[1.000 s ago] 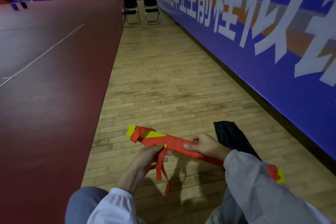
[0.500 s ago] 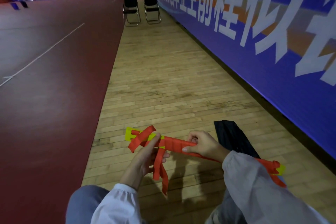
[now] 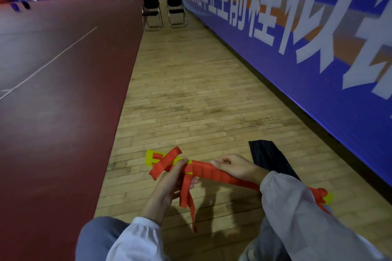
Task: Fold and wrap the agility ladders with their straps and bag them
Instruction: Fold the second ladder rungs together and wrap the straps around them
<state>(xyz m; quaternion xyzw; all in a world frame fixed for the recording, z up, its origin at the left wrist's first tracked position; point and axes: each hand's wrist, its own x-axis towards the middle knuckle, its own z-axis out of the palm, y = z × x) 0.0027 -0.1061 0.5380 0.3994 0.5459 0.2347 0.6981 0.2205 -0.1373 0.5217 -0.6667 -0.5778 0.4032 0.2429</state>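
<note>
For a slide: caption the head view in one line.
The left hand pinches the strap while the right hand grips the folded ladder, bag on the floor beyond.

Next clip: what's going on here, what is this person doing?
A person sitting on a gym's wooden floor is wrapping a folded agility ladder. The right hand grips the ladder bundle near its middle, where it is wound in orange. The left hand holds the orange strap near the bundle's yellow end, loose tails hanging below. A black bag lies on the floor beyond the right hand; the bundle is not in it yet.
</note>
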